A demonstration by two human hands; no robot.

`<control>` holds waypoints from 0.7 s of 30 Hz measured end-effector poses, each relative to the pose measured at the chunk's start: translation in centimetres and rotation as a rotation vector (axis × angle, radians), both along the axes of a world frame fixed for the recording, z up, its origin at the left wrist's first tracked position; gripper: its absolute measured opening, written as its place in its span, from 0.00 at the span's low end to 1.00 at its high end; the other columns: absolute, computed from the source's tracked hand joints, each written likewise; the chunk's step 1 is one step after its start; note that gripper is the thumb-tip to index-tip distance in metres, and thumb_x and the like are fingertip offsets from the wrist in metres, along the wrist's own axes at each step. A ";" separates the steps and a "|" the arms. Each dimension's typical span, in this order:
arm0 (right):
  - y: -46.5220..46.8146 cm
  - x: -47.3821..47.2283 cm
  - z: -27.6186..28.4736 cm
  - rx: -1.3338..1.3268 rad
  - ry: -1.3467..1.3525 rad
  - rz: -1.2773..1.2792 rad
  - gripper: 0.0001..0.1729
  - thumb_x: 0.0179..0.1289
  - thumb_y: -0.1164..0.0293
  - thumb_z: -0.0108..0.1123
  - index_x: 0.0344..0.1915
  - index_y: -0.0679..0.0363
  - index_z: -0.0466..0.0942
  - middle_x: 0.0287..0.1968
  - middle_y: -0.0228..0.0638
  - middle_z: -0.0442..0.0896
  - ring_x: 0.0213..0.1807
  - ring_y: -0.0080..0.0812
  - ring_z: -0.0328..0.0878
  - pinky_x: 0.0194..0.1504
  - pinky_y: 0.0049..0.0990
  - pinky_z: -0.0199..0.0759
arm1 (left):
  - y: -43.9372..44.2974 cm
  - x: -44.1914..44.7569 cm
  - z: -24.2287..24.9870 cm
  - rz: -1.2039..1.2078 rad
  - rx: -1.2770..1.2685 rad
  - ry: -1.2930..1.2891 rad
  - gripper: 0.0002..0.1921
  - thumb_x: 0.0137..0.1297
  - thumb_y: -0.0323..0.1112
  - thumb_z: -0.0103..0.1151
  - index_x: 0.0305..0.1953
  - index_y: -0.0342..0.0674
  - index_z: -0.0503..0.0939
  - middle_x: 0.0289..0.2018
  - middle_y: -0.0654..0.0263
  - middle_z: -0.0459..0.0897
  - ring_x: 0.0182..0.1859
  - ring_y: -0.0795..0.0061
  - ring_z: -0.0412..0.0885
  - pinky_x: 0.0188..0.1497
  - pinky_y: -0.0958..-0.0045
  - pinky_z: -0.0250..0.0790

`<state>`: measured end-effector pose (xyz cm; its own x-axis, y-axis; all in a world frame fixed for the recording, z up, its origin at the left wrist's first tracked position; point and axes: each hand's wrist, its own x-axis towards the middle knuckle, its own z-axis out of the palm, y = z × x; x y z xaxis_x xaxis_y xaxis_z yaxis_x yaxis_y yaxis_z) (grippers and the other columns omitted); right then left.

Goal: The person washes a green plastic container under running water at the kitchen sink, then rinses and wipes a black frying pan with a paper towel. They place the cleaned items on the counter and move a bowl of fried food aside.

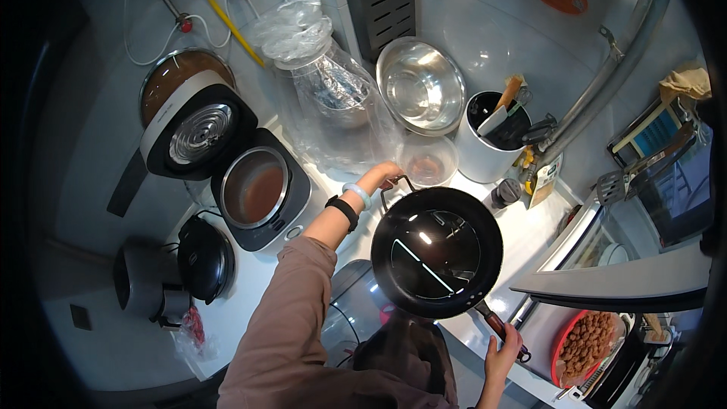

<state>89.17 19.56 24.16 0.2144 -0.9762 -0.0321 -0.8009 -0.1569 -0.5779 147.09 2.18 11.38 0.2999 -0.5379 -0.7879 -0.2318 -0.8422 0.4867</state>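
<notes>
A black wok (437,253) with a long handle and a small loop handle is held level over the front part of the counter. In its bottom lies a shiny dark pool that looks like oil and mirrors a strip light. My left hand (389,171), with a pale bangle and a black wristband on that arm, grips the loop handle on the far side. The fingers of my right hand (502,355) close around the brown long handle (494,321) near its ringed end. Just past my left hand stands a clear plastic bowl (427,162) with a little reddish-brown matter inside.
A rice cooker (298,204) stands left, lid raised. Behind are a plastic-bagged container (346,119), a steel basin (420,85), a knife block (383,11) and a utensil holder (485,150). At right, a pale panel (613,287) juts out above a red basin (559,346) of brown fried balls.
</notes>
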 end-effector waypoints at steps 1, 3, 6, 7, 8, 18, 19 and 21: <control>-0.1 0.1 0.0 -0.004 0.006 0.002 0.28 0.50 0.80 0.64 0.55 0.64 0.72 0.56 0.48 0.74 0.61 0.52 0.65 0.63 0.42 0.59 | 0.0 0.0 -0.7 0.049 -0.013 0.036 0.17 0.65 0.52 0.53 0.44 0.48 0.80 0.39 0.65 0.84 0.29 0.77 0.79 0.30 0.70 0.69; -0.3 0.4 -0.1 -0.003 0.013 0.001 0.27 0.50 0.80 0.64 0.54 0.64 0.72 0.56 0.48 0.75 0.60 0.52 0.66 0.63 0.42 0.59 | 0.2 0.2 -1.5 0.138 -0.070 0.163 0.16 0.66 0.52 0.53 0.43 0.48 0.79 0.39 0.66 0.84 0.29 0.78 0.79 0.30 0.71 0.68; -0.6 0.6 -0.3 -0.022 0.028 0.022 0.26 0.51 0.79 0.63 0.53 0.65 0.73 0.55 0.47 0.75 0.60 0.52 0.66 0.62 0.43 0.60 | 0.3 0.2 -1.4 0.251 -0.143 0.337 0.17 0.67 0.51 0.52 0.46 0.46 0.77 0.38 0.68 0.82 0.30 0.77 0.77 0.35 0.73 0.66; -0.7 0.7 -0.3 -0.019 0.039 0.025 0.25 0.51 0.79 0.63 0.53 0.65 0.73 0.55 0.47 0.75 0.60 0.52 0.66 0.62 0.43 0.60 | 0.4 0.2 -1.1 0.245 -0.170 0.370 0.16 0.68 0.50 0.50 0.45 0.46 0.77 0.37 0.69 0.82 0.29 0.77 0.76 0.34 0.73 0.66; -0.7 0.7 -0.3 -0.021 0.042 0.026 0.25 0.51 0.79 0.63 0.53 0.65 0.73 0.56 0.47 0.75 0.60 0.52 0.66 0.62 0.43 0.60 | 0.3 0.1 -0.6 0.244 -0.194 0.397 0.16 0.68 0.49 0.49 0.45 0.46 0.76 0.35 0.69 0.81 0.29 0.77 0.75 0.33 0.73 0.65; -0.5 0.8 -0.5 0.000 0.067 -0.001 0.25 0.52 0.80 0.62 0.53 0.64 0.74 0.57 0.47 0.75 0.61 0.52 0.65 0.63 0.42 0.58 | 1.6 -0.8 4.2 0.365 -0.340 0.567 0.10 0.64 0.45 0.54 0.34 0.46 0.75 0.33 0.67 0.80 0.34 0.74 0.73 0.35 0.73 0.62; -0.5 0.8 -0.5 0.004 0.076 -0.001 0.25 0.52 0.80 0.62 0.53 0.64 0.74 0.57 0.47 0.75 0.61 0.52 0.65 0.63 0.43 0.58 | 1.7 -1.0 4.6 0.380 -0.342 0.586 0.10 0.64 0.45 0.53 0.34 0.46 0.75 0.33 0.67 0.80 0.35 0.73 0.74 0.37 0.73 0.62; -0.5 0.8 -0.5 0.004 0.079 -0.007 0.25 0.52 0.80 0.62 0.53 0.64 0.74 0.57 0.47 0.75 0.61 0.52 0.65 0.63 0.43 0.58 | 1.9 -1.3 5.3 0.399 -0.359 0.638 0.09 0.64 0.44 0.53 0.34 0.46 0.75 0.35 0.65 0.81 0.38 0.71 0.75 0.39 0.74 0.63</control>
